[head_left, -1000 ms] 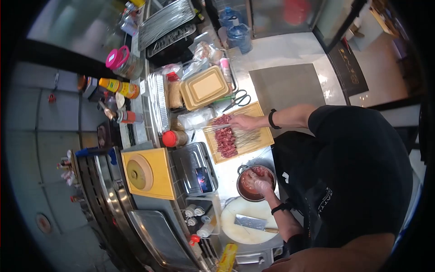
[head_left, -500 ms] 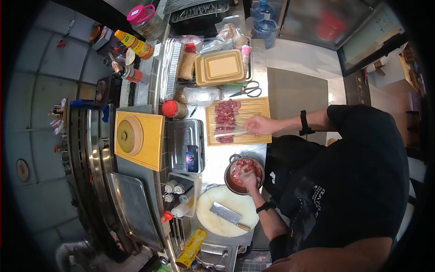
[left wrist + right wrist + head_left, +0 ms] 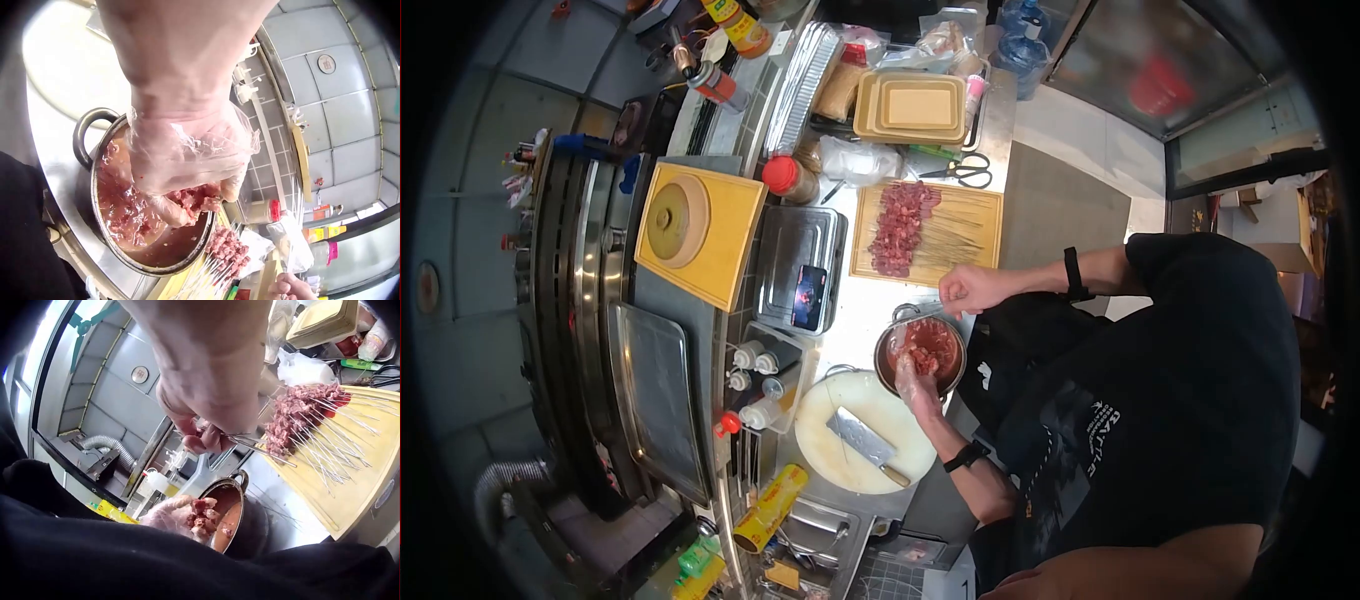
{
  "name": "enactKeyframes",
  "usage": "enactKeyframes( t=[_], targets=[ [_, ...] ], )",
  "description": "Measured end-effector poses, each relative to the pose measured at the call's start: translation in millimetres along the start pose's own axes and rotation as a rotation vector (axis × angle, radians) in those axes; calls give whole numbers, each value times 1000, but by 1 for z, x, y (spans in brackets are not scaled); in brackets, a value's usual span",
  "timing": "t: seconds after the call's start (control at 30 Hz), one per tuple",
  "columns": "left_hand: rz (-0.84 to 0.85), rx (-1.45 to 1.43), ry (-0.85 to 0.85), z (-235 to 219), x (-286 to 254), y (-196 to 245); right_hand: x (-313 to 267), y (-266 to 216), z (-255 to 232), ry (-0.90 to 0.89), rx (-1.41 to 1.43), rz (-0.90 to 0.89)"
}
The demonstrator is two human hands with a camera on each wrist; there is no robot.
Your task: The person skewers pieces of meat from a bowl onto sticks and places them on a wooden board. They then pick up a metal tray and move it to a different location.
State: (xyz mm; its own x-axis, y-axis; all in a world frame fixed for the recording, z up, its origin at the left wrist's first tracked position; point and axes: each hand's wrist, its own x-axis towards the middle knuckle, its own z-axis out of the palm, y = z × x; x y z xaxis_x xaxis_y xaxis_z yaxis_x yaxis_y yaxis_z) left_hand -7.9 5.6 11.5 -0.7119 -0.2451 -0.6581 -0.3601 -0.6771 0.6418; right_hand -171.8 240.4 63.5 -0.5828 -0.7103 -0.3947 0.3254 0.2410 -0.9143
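My left hand, in a clear plastic glove, is at the near side of the metal pot and grips raw meat pieces above its rim. Reddish liquid and more meat lie in the pot. Bare, my right hand is between the pot and the wooden board. Its curled fingers hold thin metal skewers that stick out on both sides. A row of meat skewers lies on the board, meat ends away from the body.
A cleaver lies on the round white chopping board beside the pot. A phone rests on a metal container. Scissors and beige trays are beyond the wooden board. Squeeze bottles stand in a rack.
My right hand has drawn back from the skewers on the board to near the pot. Inside the pot, my left hand has shifted to its near side, lifting meat. The head view has turned.
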Motion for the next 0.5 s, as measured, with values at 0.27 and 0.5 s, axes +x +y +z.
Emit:
enactKeyframes(
  t=[0.27, 0.5],
  targets=[
    [-6, 5, 90, -9, 7, 0, -11, 12, 1, -59, -13, 45],
    [-31, -34, 113, -7, 6, 5, -23, 17, 4, -74, -83, 63]
  ],
)
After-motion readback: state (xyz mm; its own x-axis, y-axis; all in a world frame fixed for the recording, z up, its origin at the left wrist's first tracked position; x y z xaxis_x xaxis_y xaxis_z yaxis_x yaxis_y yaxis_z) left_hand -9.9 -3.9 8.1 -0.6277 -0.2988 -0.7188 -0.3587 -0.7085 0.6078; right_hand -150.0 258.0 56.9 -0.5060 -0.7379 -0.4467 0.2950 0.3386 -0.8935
